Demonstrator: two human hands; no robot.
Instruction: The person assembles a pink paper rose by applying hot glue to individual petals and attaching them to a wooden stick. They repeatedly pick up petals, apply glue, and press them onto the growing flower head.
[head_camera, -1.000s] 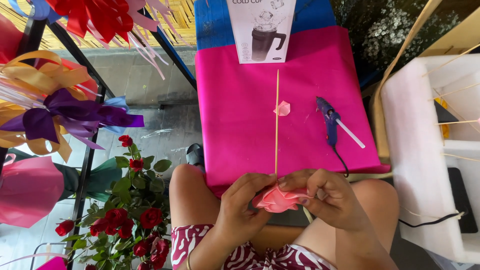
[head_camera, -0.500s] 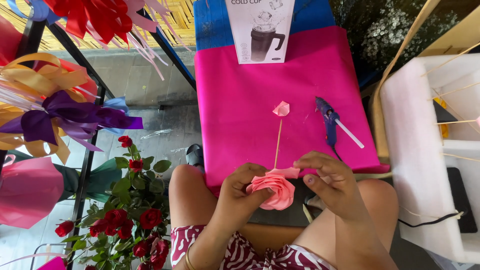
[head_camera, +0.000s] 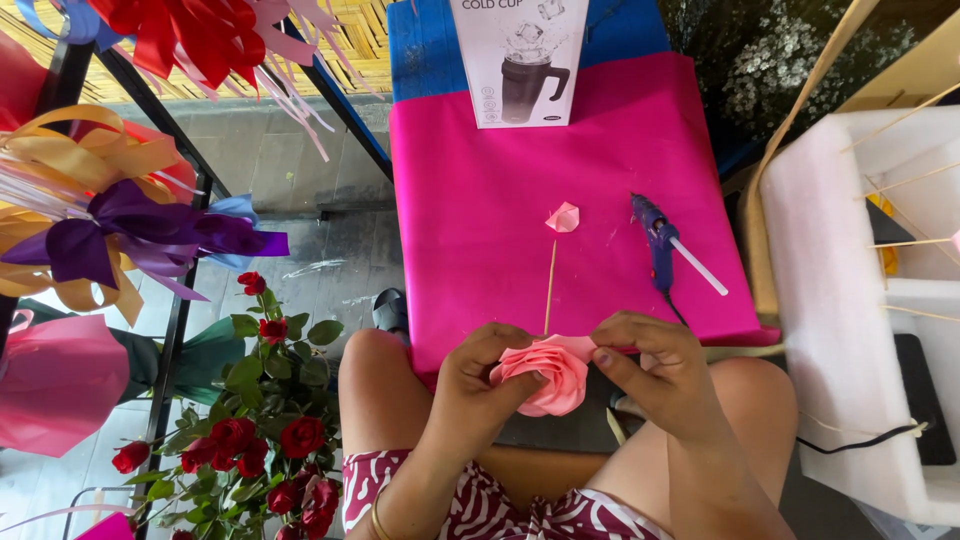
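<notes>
Both my hands hold a pink ribbon rose over my lap. My left hand cups it from the left, thumb against the petals. My right hand pinches the outer petal on the right side. The rose sits on a thin wooden stick that points away from me across the bright pink sheet. A small folded pink ribbon piece lies on the sheet just beyond the stick's far end. A blue glue gun with a white glue stick lies to the right of it.
A white box picturing a dark mug stands at the sheet's far edge. Red roses and ribbon bows hang on a black rack at left. White foam blocks stuck with wooden sticks stand at right.
The rose has turned face up and looks fuller. The stick's visible length has shortened, as the rose moved along it toward the far end. My right hand shifted to the petal's edge.
</notes>
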